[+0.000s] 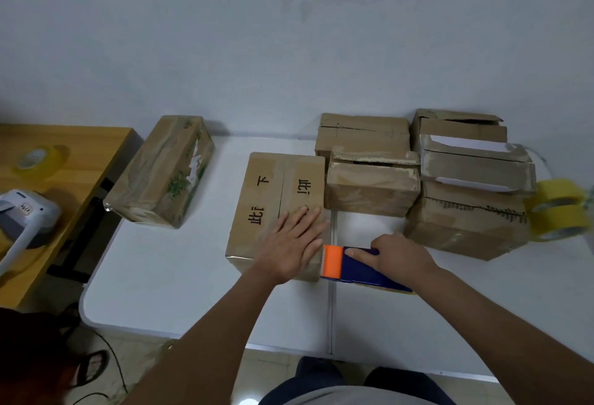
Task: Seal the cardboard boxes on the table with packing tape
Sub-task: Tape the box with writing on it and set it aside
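Left hand (291,245) presses flat on box (273,198); right hand (400,255) grips tape dispenser (350,268).

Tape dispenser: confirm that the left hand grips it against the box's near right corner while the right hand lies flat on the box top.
Hands are swapped. In the head view the right hand grips the tape dispenser against the box's near right corner, while the left hand lies flat on the box top.

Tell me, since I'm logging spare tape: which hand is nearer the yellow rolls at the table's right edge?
Right. The right hand grips the tape dispenser, between the marked box and the yellow rolls; the left hand lies flat on the marked box, farther away.
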### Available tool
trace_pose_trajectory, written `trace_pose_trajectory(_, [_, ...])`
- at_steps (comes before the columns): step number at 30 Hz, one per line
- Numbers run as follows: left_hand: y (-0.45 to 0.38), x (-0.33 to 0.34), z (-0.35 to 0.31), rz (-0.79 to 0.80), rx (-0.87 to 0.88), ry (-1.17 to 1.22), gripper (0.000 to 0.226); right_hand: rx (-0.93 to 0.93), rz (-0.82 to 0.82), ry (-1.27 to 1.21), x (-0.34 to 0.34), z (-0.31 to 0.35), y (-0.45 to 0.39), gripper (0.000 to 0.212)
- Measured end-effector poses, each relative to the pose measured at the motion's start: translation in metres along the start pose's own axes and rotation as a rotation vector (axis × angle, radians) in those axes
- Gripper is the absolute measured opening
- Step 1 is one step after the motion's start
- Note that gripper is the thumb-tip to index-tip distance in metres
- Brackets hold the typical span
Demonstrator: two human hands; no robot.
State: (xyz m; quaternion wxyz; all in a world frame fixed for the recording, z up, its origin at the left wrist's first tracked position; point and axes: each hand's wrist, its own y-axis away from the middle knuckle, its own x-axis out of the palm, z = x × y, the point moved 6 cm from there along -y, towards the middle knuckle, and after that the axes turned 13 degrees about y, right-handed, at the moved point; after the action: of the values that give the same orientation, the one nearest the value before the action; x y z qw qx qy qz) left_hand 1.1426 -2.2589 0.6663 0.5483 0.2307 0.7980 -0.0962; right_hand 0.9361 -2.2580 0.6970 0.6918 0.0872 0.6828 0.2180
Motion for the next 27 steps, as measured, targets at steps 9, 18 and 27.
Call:
trace_pose_trajectory(9, [0.0,0.007,0.009,-0.051,0.034,-0.022,0.055,0.003,-0.009,-0.028,0.002,-0.02,0.013,0.072])
trace_pose_trajectory(18, [-0.004,0.005,0.009,-0.058,0.029,0.057,0.056,0.035,0.031,0.026,0.009,-0.044,0.019,0.07])
trace_pose_trajectory(27, [-0.017,-0.004,-0.017,-0.072,0.12,0.213,0.048,-0.01,0.148,-0.059,0.002,-0.043,0.025,0.045])
